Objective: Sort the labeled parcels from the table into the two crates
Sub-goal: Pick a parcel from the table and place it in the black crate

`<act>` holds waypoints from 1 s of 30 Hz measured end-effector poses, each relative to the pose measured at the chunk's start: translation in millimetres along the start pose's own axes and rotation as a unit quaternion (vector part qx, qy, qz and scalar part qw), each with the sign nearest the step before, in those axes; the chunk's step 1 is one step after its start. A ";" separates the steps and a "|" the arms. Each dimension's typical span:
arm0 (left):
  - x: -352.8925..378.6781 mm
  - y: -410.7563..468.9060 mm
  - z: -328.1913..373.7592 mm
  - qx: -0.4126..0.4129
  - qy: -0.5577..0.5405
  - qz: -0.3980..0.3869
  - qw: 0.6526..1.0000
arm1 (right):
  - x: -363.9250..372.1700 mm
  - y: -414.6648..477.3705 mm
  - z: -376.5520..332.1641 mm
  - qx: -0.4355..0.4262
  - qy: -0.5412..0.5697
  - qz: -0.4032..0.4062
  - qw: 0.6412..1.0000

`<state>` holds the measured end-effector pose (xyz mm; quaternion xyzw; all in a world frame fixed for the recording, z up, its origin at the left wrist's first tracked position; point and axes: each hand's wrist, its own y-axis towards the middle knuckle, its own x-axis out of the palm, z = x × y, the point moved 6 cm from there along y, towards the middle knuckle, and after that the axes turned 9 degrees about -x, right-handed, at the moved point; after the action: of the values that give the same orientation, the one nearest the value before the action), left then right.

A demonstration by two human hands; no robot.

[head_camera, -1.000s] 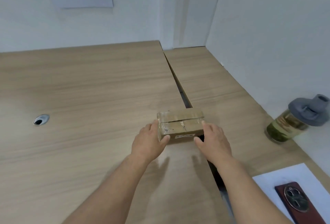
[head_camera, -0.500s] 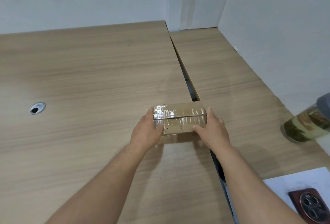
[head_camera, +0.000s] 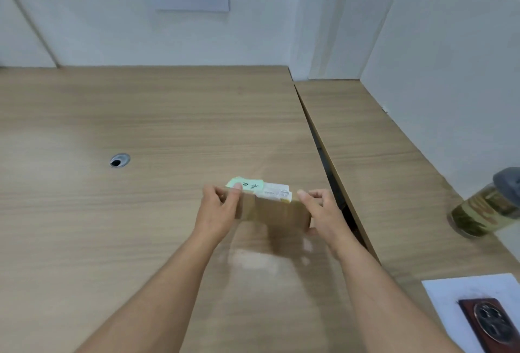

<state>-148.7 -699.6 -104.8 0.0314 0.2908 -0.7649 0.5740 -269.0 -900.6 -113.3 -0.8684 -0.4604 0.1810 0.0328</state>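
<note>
While both hands hold it just above the table (head_camera: 140, 127), near the gap between the two tabletops, the small cardboard parcel (head_camera: 275, 212) looks stiff and light, easiest to grip by its short ends. The left hand (head_camera: 216, 212) and right hand (head_camera: 323, 215) curl round those ends, with the left thumb on a green note (head_camera: 250, 185). Half a second ago the parcel's taped face showed; now the labels are uppermost.

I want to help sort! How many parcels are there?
1: the small brown cardboard parcel gripped between left hand and right hand; others may be out of view.
</note>
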 end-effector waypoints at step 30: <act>-322.9 -158.5 -150.5 -0.008 -0.217 0.182 0.959 | 283.2 -206.7 -89.9 -0.009 0.230 -0.247 0.941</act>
<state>-224.2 -322.4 -41.5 -0.0871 0.1549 -0.6333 0.7532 -256.3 -542.2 -63.8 -0.7459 -0.6416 -0.0419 0.1738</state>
